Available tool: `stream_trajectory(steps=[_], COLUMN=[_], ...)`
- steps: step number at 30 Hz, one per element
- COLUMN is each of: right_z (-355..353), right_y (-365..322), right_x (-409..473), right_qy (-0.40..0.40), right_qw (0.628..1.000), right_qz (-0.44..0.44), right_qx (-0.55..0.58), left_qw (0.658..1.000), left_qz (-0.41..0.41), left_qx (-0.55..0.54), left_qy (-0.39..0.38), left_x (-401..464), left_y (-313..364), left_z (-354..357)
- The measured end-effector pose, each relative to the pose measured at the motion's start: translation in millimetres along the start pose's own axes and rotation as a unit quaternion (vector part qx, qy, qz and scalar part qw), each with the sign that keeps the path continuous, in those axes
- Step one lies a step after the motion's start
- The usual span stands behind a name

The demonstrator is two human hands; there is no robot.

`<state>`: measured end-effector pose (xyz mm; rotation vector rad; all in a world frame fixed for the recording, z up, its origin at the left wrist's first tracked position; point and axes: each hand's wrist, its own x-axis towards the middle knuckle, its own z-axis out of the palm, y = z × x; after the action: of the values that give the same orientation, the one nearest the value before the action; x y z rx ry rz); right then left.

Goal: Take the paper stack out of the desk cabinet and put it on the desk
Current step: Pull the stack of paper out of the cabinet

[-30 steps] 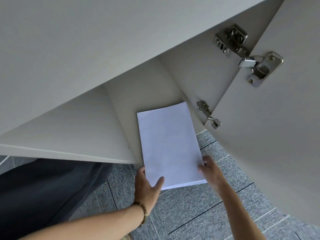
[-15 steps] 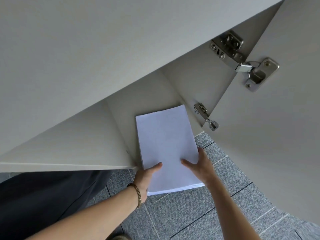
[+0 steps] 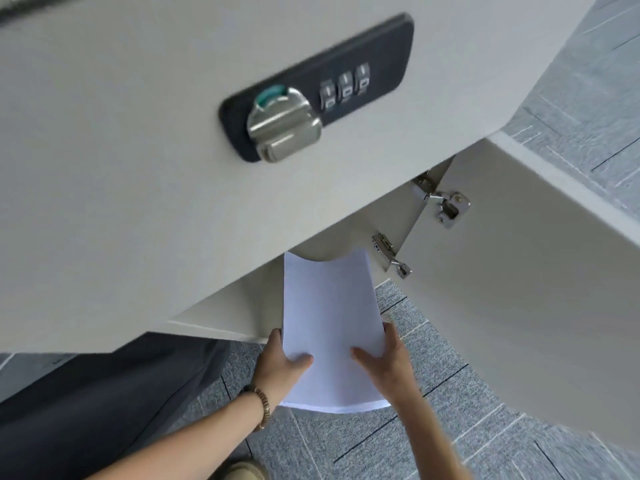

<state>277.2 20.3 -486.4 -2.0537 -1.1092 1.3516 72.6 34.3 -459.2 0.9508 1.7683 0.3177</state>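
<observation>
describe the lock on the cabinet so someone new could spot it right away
Start at the wide pale panel above the open cabinet. The lock is its one dark plate, with a silver latch, a teal mark and three number dials.

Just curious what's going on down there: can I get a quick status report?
Left hand and right hand both grip paper stack. Stack bowed, mostly out of cabinet. Open door at right, not blocking.

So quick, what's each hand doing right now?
Left hand: closed on the paper stack, gripping its left edge.
Right hand: closed on the same stack's right edge.
</observation>
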Motion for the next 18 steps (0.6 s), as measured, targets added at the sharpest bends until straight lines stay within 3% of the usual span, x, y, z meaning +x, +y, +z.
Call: stream_trajectory(steps=[10, 18], right_z=[-46.2, -93.0], right_y=[-76.2, -125.3], right_x=[-103.9, -208.5], right_qy=[0.021, 0.081], right_qw=[1.0, 0.992], right_qz=[-0.005, -0.033], right_qx=[0.013, 0.088], left_qw=[0.988, 0.987], left_qz=[0.061, 0.092], left_qx=[0.133, 0.111], left_qy=[-0.042, -0.069], left_x=[-94.9, -194.4], left_y=[75.4, 127.6], left_z=[-58.0, -98.2])
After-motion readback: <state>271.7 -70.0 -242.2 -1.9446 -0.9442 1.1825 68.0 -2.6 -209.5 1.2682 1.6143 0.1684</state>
